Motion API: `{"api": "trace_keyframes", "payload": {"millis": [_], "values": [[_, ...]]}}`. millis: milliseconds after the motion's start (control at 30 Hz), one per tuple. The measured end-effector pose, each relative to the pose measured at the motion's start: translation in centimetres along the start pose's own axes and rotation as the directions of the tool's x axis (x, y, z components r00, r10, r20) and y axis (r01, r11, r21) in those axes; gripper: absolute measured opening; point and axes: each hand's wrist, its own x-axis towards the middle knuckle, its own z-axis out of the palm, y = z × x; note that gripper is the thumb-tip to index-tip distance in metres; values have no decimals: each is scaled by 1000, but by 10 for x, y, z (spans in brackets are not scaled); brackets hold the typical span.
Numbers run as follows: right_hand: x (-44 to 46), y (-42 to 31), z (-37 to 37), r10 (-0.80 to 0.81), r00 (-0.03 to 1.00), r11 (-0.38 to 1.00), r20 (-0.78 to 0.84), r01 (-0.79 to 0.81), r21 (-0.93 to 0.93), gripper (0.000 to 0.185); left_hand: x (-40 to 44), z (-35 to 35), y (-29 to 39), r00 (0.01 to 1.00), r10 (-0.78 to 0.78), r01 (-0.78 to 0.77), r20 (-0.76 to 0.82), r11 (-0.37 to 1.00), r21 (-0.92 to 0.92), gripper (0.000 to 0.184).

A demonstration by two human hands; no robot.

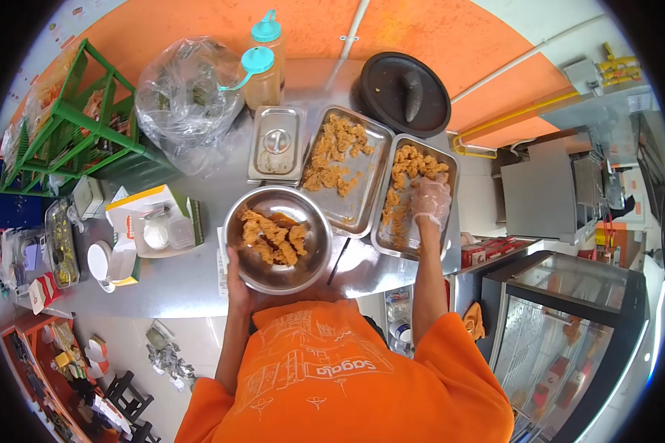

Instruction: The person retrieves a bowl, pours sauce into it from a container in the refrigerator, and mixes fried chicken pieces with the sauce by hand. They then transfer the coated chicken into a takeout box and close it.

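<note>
Fried pieces (273, 240) sit in a round steel bowl (318, 240) near the front edge of the table (188, 292), with some bare metal to its left but the middle tray (345, 205) crowding its upper right. More pieces lie in the right tray (388, 245), right alongside the middle one. Left hand (238, 283) is on the bowl's near-left rim, can't tell how its fingers curl. Gloved right hand (431, 199) dips into the right tray, fingertips hidden, so can't tell if it's pinching anything. That arm's stretched forward.
</note>
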Motion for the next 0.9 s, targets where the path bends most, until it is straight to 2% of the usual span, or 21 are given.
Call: {"api": "trace_keyframes", "payload": {"millis": [133,267,367,433,467,533,567,633,700,767,867,900], "values": [[7,-3,13,-48,995,999,92,47,17,16,1,-7,-4,1000,23,-21,-19,997,79,66],[-8,-14,0,-56,998,998,-8,56,-21,15,5,-7,-4,997,72,-71,-10,991,117,60],[-9,-10,-5,-54,999,998,7,54,-9,19,3,-8,-2,996,89,-83,-26,979,187,53],[-5,-13,-32,20,999,993,37,-24,114,21,2,-7,-1,991,126,-107,-42,946,307,53],[-9,-13,-39,17,999,964,-48,-4,265,21,1,-6,0,987,156,-126,-47,914,386,53],[-18,-20,-61,13,988,822,-154,77,564,19,-2,-5,3,980,196,-142,-45,834,532,56],[-23,-24,-70,23,984,704,-179,111,701,19,-2,-6,3,982,179,-125,-65,865,486,56],[-26,-31,-70,-4,989,834,-151,87,545,21,-2,-9,0,986,133,-86,-96,919,386,55],[-28,-26,-66,3,1000,917,-29,9,398,23,0,-17,-1,989,137,-110,-54,931,348,60],[-28,-16,-50,51,984,961,170,-94,260,26,1,-25,0,988,151,-129,-44,939,319,63],[-36,-8,-33,111,937,993,331,-120,7,30,-4,-33,3,981,180,-145,-79,934,325,64],[-35,-10,-38,56,968,991,244,-84,103,32,-5,-32,3,980,174,-140,-91,944,297,64]]}}
